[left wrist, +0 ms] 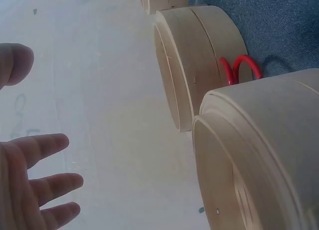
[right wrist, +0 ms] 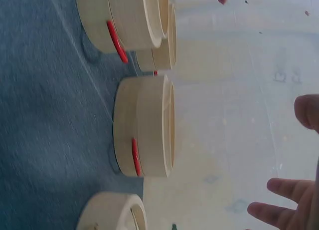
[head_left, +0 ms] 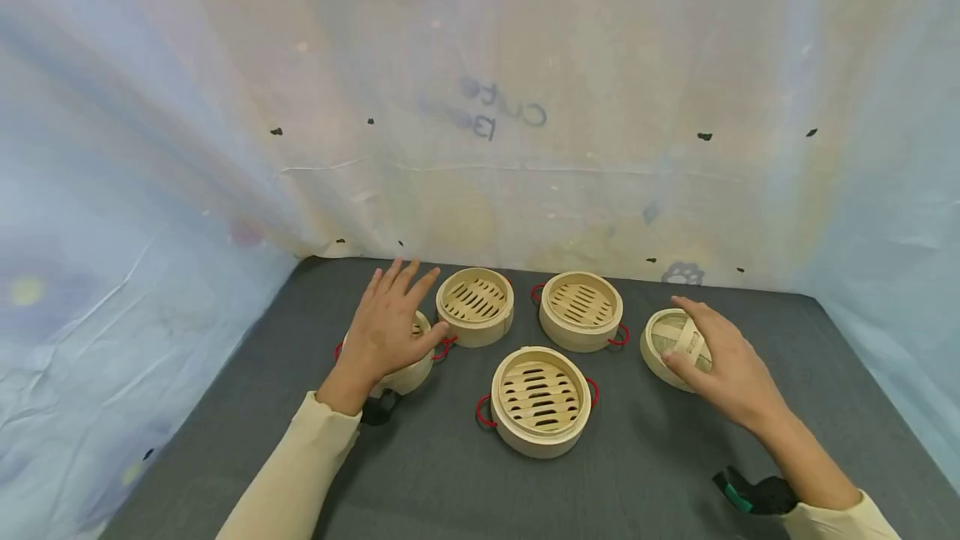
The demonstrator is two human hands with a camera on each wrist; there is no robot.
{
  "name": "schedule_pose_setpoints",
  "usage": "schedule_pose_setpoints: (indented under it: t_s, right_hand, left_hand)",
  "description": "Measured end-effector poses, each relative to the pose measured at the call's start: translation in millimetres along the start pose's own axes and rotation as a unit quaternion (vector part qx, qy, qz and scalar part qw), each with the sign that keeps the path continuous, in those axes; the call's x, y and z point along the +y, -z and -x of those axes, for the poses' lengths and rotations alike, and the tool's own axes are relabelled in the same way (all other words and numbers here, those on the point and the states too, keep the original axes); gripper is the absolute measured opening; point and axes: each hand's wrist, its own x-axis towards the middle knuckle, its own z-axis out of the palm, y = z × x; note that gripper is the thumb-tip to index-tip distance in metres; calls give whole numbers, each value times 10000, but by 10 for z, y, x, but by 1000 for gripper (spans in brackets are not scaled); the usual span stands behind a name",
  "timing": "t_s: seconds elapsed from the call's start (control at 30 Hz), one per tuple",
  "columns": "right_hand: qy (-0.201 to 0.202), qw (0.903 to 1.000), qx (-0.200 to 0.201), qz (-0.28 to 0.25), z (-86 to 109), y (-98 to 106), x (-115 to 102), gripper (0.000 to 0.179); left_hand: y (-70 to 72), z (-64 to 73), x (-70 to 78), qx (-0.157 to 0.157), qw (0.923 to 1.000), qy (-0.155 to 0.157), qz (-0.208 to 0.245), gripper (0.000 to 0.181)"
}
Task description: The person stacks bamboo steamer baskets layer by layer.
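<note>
My left hand (head_left: 393, 327) is spread above a bamboo steamer basket (head_left: 411, 377) on the left, partly hiding it. In the left wrist view the fingers (left wrist: 50, 145) extend apart from that basket's rim, holding nothing. On the right, my right hand (head_left: 731, 369) hovers over a woven bamboo steamer lid (head_left: 660, 365) with a flat strap across it. Thumb and fingers are parted, and the right wrist view shows those fingers (right wrist: 271, 212) away from the lid (right wrist: 102, 210). Between the hands, the front steamer basket (head_left: 540, 444) shows its slatted floor and red handles.
Two more slatted baskets stand behind, one centre-left (head_left: 474, 336) and one centre-right (head_left: 577, 340), with red handles. All rest on a dark grey table (head_left: 450, 482). A pale printed curtain (head_left: 600, 207) closes off the back and sides.
</note>
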Motion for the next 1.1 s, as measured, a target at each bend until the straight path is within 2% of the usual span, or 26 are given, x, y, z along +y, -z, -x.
schedule_pose_setpoints:
  t_s: [0.23, 0.47, 0.63, 0.87, 1.1]
  right_hand:
    - [260, 9985, -54, -485, -11, -119, -70, 76]
    - [242, 9966, -488, -611, 10, -256, -133, 86]
    - [253, 9944, -679, -770, 33, -362, -193, 87]
    - [415, 9891, -816, -1157, 108, -516, -266, 87]
    - [541, 9845, -1013, -1327, 139, -624, -317, 85]
  left_hand:
    - [30, 31, 14, 103, 9999, -39, -101, 68]
    - [72, 73, -7, 193, 9995, -127, -215, 63]
    - [96, 129, -12, 270, 9993, -212, -123, 59]
    - [69, 219, 24, -6, 9999, -96, 85, 53]
    - [31, 251, 13, -81, 9999, -35, 117, 50]
